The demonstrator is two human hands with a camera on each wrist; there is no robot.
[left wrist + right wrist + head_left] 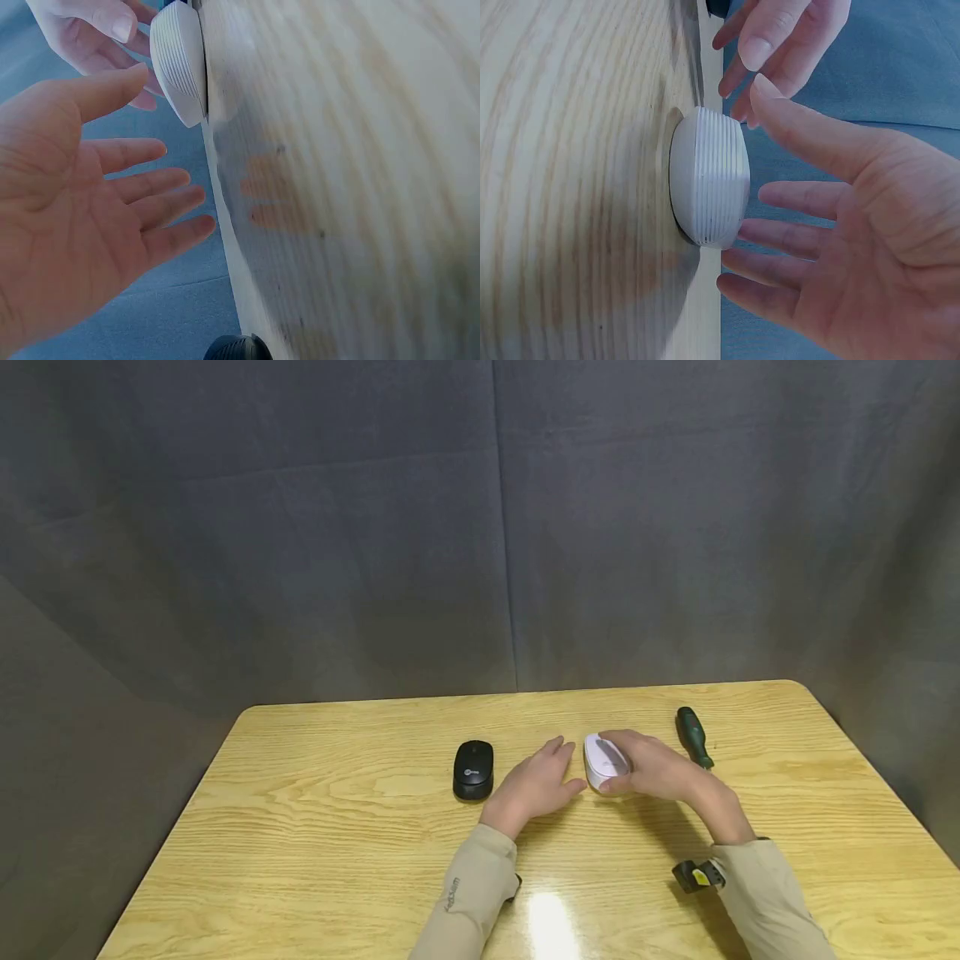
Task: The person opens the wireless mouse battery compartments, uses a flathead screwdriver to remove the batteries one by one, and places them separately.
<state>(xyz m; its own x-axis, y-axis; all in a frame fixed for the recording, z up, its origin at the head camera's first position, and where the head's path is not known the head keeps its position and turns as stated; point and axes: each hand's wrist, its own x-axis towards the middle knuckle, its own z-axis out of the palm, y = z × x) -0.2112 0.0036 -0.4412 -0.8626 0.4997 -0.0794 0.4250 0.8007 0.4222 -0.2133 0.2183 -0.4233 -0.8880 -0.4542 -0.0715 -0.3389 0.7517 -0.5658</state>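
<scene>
A white computer mouse (604, 758) with ribbed sides sits on the table between both hands. My right hand (654, 767) reaches round its right side, thumb near its front end and fingers near its far end. In the right wrist view, the right hand's fingers stay extended beside the mouse (714, 180); whether a fingertip touches it I cannot tell. To the left, my left hand (534, 783) hovers over the tabletop with spread fingers and holds nothing. The left wrist view shows its palm facing the mouse (178, 64), thumb close to it.
A black computer mouse (473, 763) lies left of the left hand. Beyond the right hand lies a dark green handle (692, 735), seemingly a screwdriver's. The wooden table (322, 827) ends at a grey curtain (375, 568) at the back.
</scene>
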